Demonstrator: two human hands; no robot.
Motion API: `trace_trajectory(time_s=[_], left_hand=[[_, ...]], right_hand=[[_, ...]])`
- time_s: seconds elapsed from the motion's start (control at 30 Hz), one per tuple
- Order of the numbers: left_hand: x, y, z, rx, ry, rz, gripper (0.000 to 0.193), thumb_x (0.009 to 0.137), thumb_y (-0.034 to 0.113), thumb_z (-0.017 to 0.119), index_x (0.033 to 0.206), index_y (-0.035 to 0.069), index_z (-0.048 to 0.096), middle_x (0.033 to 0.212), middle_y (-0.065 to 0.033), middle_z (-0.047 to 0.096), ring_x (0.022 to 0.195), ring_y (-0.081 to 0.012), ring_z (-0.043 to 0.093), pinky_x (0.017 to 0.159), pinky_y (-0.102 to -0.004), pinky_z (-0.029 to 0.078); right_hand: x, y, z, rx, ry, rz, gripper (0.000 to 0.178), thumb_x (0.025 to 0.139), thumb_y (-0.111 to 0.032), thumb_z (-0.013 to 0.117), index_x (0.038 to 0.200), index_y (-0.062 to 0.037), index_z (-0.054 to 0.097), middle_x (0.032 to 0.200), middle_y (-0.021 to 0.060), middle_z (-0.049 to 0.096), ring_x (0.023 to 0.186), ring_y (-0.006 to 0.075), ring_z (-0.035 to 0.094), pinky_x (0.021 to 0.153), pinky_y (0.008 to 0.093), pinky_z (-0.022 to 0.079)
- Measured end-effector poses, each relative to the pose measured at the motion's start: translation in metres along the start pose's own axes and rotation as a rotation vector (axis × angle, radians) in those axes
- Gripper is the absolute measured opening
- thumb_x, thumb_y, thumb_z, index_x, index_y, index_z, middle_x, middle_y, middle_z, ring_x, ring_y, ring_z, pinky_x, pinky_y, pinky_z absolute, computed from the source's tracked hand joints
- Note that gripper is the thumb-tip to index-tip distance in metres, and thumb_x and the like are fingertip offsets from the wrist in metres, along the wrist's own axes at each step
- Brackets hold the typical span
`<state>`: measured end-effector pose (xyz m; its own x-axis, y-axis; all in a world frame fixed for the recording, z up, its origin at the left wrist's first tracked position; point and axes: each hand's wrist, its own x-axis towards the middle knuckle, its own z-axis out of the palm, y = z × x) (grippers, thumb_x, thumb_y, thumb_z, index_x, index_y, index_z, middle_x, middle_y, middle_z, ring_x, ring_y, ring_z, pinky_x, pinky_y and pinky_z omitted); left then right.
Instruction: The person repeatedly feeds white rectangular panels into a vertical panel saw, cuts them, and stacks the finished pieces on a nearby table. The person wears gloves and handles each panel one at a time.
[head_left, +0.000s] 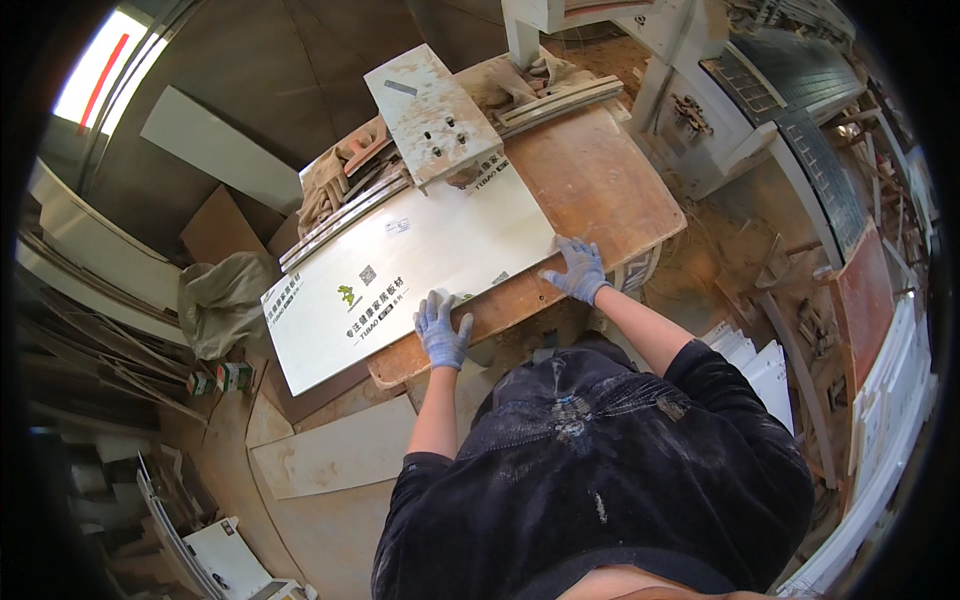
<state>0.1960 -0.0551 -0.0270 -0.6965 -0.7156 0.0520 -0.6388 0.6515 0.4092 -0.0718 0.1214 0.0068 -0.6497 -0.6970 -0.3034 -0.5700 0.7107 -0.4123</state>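
A white printed board (470,235) lies flat across a brown worktable (610,190), its left end overhanging the table. My left hand (442,332), in a light blue-grey glove, rests on the board's near edge with its fingers stretched out. At the board's right near corner is my right hand (577,271), gloved alike, fingers spread. Neither hand is wrapped round anything. Over the far part of the board stands a dusty whitish machine box (425,115) with dark knobs. A long straight strip (350,215) runs along the board's far edge, left of the box.
Work gloves (323,187) lie beyond the strip. More strips (560,105) and a cloth sit at the far right of the table. A crumpled sack (222,305) and leaning panels stand left. White boards (760,370) are stacked low at my right. A pale plank (335,450) lies on the floor.
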Motion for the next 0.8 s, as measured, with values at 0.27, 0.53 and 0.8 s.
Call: trace_trajectory(time_s=[0.27,0.53,0.8], left_hand=[[-0.053,-0.057,-0.017,-0.054,0.283,-0.386,0.059,0.081,0.040,0.069,0.132,0.013,0.055,0.150,-0.0188,0.035,0.139,-0.0357,0.029,0.115,-0.0477,0.023],[-0.083,-0.135,-0.014,-0.346,0.581,-0.677,0.059,0.089,0.038,0.064,0.134,0.004,0.050,0.144,-0.0246,0.039,0.133,-0.0382,0.037,0.110,-0.0447,0.033],[-0.076,-0.145,-0.010,-0.614,0.702,-0.859,0.061,0.091,0.022,0.065,0.141,0.003,0.036,0.141,-0.0183,0.044,0.128,-0.0292,0.045,0.106,-0.0396,0.038]], right_hand=[[0.004,-0.008,0.017,0.125,0.166,0.033,0.074,0.078,-0.049,0.068,0.137,-0.0098,0.046,0.135,0.0163,0.052,0.129,0.0323,0.044,0.111,0.0428,0.028],[-0.040,-0.010,0.036,0.401,0.100,0.020,0.056,0.078,-0.042,0.069,0.124,-0.0111,0.058,0.110,0.0140,0.067,0.106,0.0313,0.061,0.093,0.0413,0.047],[-0.078,-0.018,0.084,0.808,-0.459,0.295,0.048,0.087,-0.037,0.069,0.116,0.0010,0.062,0.102,0.0098,0.067,0.087,0.0180,0.063,0.079,0.0318,0.052]])
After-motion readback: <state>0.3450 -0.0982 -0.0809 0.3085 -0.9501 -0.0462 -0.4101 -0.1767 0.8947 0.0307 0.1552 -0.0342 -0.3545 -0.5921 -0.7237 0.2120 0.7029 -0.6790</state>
